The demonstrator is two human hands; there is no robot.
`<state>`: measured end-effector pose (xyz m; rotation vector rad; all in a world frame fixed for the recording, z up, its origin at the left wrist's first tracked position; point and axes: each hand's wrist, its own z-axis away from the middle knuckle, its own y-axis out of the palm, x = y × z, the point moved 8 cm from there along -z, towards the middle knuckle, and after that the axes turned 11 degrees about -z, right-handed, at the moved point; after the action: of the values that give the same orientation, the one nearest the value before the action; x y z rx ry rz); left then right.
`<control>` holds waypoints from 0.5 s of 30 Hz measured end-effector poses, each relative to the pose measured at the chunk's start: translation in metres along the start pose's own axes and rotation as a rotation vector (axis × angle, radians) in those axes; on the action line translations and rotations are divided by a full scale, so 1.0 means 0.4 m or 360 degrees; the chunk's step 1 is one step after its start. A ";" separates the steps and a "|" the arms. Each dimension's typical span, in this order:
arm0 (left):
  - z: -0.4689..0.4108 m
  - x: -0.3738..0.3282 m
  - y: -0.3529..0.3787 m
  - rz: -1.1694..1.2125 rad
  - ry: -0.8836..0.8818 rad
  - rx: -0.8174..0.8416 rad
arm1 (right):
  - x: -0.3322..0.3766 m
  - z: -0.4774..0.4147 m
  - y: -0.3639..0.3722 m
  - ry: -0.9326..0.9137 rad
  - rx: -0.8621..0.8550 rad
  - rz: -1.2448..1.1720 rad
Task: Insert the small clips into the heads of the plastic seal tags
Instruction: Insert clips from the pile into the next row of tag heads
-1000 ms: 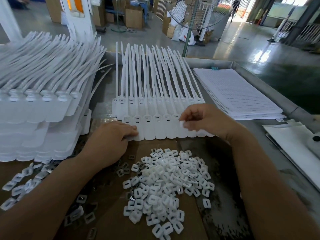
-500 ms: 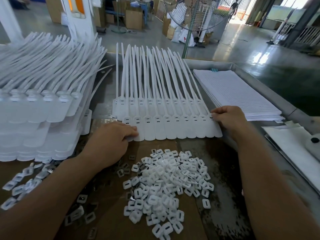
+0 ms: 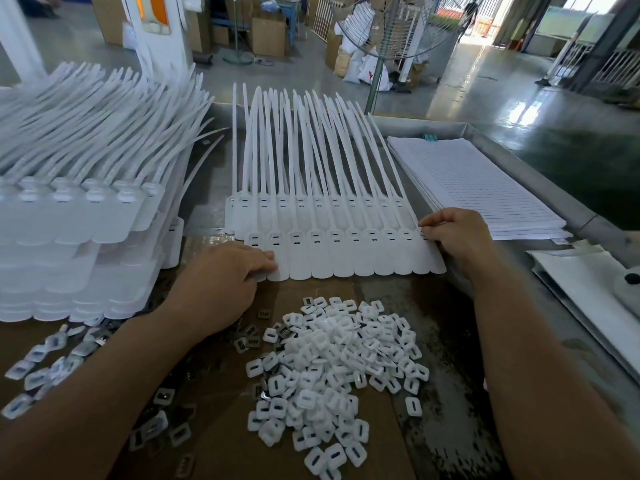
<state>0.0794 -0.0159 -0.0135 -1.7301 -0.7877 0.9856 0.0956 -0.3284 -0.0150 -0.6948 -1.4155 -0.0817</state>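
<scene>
Two overlapping rows of white seal tags (image 3: pixel 346 261) lie on the table with their straps fanning away from me. My left hand (image 3: pixel 221 282) rests on the flag of the leftmost tag in the front row, fingers fairly straight. My right hand (image 3: pixel 453 233) is at the right end of that row, its curled fingertips pinching at the head of the rightmost tag. Whether a clip sits under the fingertips is hidden. A heap of small white clips (image 3: pixel 332 368) lies on the cardboard (image 3: pixel 221 438) in front of me, between my forearms.
A tall stack of seal tags (image 3: pixel 69 220) fills the left side. Small metal and plastic pieces (image 3: pixel 45 368) are scattered at the lower left. A pile of lined paper (image 3: pixel 474 181) lies at the right, with white sheets (image 3: pixel 588 292) nearer. A standing fan (image 3: pixel 391 26) is behind the table.
My right hand moved from the middle of the front row to its right end and now pinches there. My left hand stayed on the left end.
</scene>
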 end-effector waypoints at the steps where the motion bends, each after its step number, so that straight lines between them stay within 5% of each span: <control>1: 0.001 -0.001 -0.001 -0.0003 0.0001 -0.0003 | 0.000 0.000 0.000 -0.0007 -0.0017 0.0012; 15: 0.002 -0.004 -0.001 -0.0025 0.0018 -0.0028 | -0.012 0.003 0.001 0.0196 0.0139 -0.0041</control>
<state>0.0778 -0.0168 -0.0127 -1.7408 -0.8039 0.9598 0.0937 -0.3293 -0.0197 -0.5899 -1.3022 -0.0810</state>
